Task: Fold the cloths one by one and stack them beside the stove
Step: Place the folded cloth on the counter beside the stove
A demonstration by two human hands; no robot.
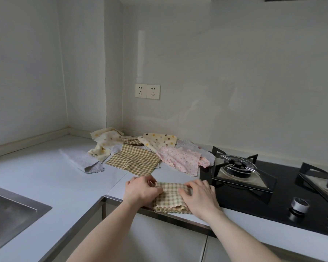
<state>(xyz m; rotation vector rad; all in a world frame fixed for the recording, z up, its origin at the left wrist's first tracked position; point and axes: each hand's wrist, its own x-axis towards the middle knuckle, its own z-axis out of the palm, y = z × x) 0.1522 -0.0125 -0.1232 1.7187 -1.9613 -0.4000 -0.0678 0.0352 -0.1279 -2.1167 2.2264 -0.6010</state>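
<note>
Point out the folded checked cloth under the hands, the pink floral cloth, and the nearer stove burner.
Folded beige checked cloth (169,198), head view: its middle, between the hands.
Pink floral cloth (180,159), head view: centre of its flat part.
Black gas stove burner (237,166), head view: its round cap.

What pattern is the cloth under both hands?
Tan-and-cream gingham check on the folded cloth, head view.
</note>
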